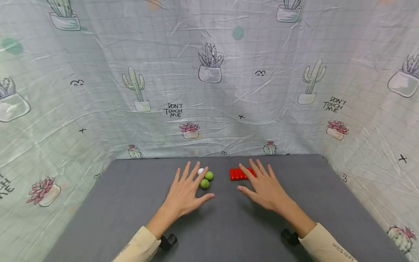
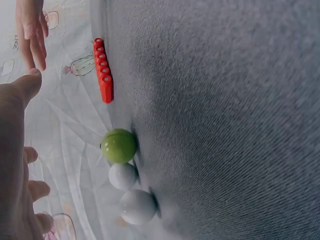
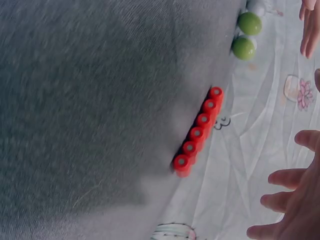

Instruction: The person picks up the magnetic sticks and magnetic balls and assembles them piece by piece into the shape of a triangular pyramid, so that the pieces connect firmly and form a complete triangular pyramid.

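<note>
My left hand hovers over the table with its fingers straight and spread, holding nothing. Just past its fingertips and partly behind them is a small cluster of balls, with two green balls and a white ball visible. The left wrist view shows two white balls beside a green ball. To the right, my right hand is likewise spread and holds nothing. Its fingers overlap a side-by-side row of several red cylinders with pale round centres on their ends, like batteries.
A dark grey cloth-like surface covers the table. Wrinkled pale fabric printed with cacti hangs behind and along both sides. Black devices sit under both wrists, by the cream sleeves.
</note>
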The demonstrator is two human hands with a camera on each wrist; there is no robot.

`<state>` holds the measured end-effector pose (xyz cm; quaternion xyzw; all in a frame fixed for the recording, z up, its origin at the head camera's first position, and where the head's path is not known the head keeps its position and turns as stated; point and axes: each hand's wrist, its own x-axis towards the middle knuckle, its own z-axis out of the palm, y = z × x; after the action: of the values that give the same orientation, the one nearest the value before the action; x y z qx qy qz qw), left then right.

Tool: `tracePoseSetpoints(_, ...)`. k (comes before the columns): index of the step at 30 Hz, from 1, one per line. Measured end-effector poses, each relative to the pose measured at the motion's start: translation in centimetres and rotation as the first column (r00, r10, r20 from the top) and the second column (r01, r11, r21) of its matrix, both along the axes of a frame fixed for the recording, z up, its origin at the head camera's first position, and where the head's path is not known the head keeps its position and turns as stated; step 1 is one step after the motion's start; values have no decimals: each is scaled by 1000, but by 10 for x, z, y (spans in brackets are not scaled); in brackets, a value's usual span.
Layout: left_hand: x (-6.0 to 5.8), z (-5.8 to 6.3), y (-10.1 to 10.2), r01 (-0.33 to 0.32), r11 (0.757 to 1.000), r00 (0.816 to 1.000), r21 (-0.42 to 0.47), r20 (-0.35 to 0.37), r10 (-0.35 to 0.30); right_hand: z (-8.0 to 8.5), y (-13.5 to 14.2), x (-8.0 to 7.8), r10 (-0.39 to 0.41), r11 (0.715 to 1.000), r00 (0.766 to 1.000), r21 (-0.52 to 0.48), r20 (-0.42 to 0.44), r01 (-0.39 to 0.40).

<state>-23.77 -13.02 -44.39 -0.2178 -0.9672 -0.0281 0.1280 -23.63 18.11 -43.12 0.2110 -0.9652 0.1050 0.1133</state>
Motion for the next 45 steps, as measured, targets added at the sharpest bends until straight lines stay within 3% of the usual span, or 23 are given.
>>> tracePoseSetpoints(23,-30,-11,-29,-12,999,1000,46,-17,13,-12,26,-27,-48,999,999,26,25,47)
tracePoseSetpoints(45,-44,-21,-41,-51,993,997,105,68,44,-23,49,-48,-83,997,994,14,76,82)
